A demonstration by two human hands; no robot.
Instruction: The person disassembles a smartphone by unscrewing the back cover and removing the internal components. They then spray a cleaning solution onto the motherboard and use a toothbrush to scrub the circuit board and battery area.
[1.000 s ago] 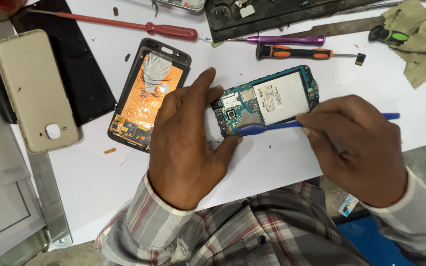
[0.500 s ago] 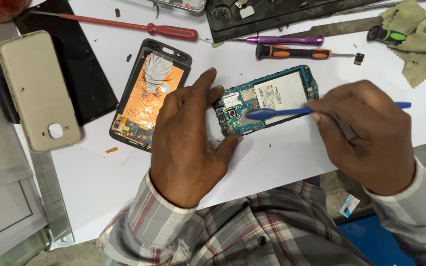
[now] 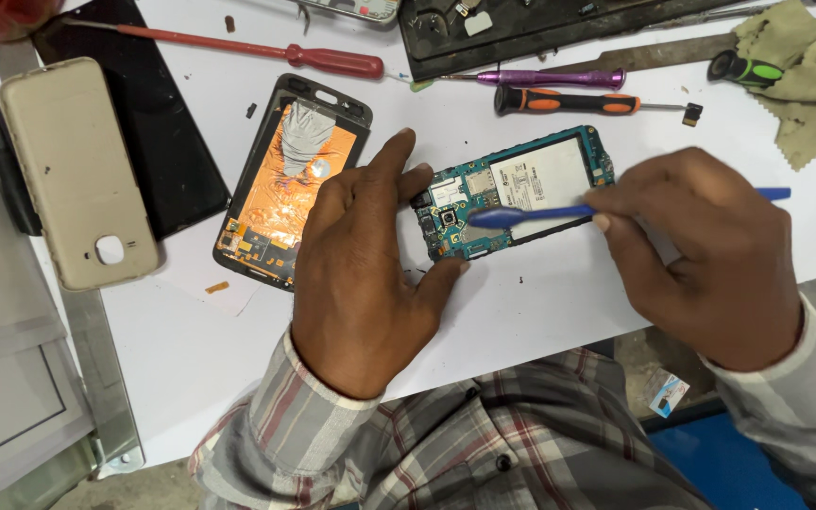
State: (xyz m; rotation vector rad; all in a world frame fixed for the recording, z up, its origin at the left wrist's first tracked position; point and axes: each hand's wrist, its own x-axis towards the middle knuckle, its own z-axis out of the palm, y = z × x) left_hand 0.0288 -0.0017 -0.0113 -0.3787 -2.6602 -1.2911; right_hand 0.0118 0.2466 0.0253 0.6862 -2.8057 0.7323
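Prying step: left hand (image 3: 356, 274) pins the phone circuit board (image 3: 512, 192) to the bench (image 3: 540, 302); right hand (image 3: 710, 255) grasps a blue pry tool (image 3: 531, 214), tip beside the board's camera. Next needs gentle levering.

A red-handled screwdriver (image 3: 238, 49) lies at the top of a white table (image 3: 191, 340). Beside it sit a purple-handled tool (image 3: 545, 78) and an orange-and-black screwdriver (image 3: 569, 101). A beige plastic phone back cover (image 3: 77, 175) rests left, a crumpled olive cloth (image 3: 805, 90) right.
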